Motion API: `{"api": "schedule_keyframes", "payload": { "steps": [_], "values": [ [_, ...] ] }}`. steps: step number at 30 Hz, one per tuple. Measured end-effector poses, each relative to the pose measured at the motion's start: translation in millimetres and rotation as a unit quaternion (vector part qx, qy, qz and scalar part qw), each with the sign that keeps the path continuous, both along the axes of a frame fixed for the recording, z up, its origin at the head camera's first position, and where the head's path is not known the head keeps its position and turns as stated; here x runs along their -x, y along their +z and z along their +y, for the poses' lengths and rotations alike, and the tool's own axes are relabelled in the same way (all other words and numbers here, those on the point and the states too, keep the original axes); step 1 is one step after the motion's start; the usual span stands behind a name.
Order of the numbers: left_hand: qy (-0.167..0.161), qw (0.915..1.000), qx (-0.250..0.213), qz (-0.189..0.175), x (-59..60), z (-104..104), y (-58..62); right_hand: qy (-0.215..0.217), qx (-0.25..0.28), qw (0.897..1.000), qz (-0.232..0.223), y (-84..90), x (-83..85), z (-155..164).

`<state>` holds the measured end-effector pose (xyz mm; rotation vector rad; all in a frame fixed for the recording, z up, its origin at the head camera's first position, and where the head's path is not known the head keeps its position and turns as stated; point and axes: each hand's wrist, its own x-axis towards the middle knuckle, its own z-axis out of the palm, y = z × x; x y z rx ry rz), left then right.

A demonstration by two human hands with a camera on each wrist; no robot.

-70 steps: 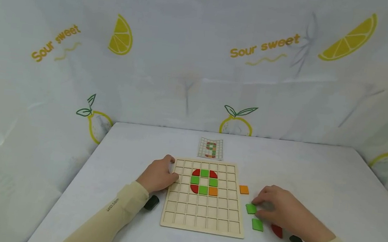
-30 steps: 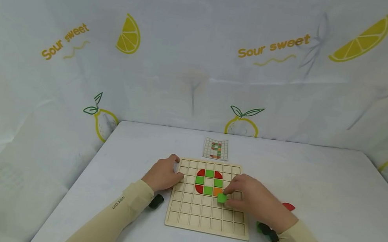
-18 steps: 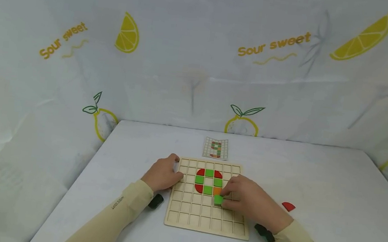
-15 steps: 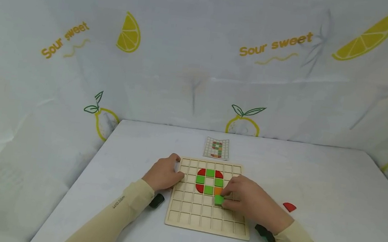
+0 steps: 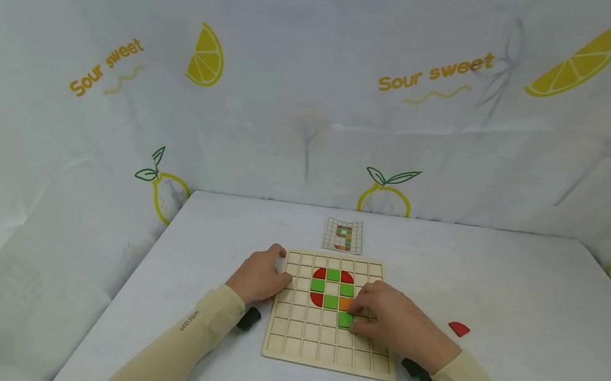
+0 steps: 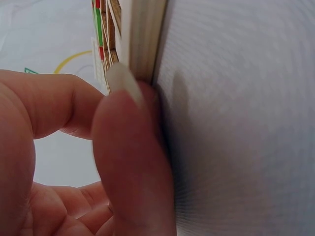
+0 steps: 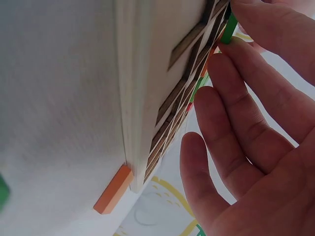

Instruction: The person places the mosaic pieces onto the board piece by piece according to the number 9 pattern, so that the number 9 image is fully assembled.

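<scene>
A pale wooden grid board (image 5: 303, 329) lies on the table, bearing a ring of red, green and orange tiles. My left hand (image 5: 260, 276) holds the board by its left edge, thumb right against the side in the left wrist view. My right hand (image 5: 389, 317) reaches over the board's right side. Between its thumb and index finger it pinches a square green tile (image 5: 345, 320), at the cell just below the orange tile (image 5: 345, 304) of the ring. The right wrist view shows this green tile (image 7: 229, 28) on edge; the other fingers are loosely bent.
A pattern card (image 5: 343, 236) with a coloured figure lies behind the board. A red quarter-round tile (image 5: 459, 329) lies to the right. Beside the board's right edge is a loose orange tile (image 7: 113, 190), hidden in the head view. A patterned white sheet (image 5: 269, 106) hangs behind the table.
My right hand has picked up the green tile from the table on the right, carried it left over the board and lowered it below the orange one. My left hand has stayed at the board's edge.
</scene>
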<state>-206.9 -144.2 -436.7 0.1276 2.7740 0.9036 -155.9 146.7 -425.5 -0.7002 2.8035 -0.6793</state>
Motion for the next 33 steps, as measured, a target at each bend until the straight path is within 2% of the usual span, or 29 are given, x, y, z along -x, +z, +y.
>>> {"api": "schedule_keyframes", "payload": {
  "steps": [33],
  "values": [
    [-0.001,1.0,0.008,0.001,4.0,-0.5,-3.1,0.001,-0.013,1.0,0.026,-2.4,-0.8,0.2]
  ]
}}
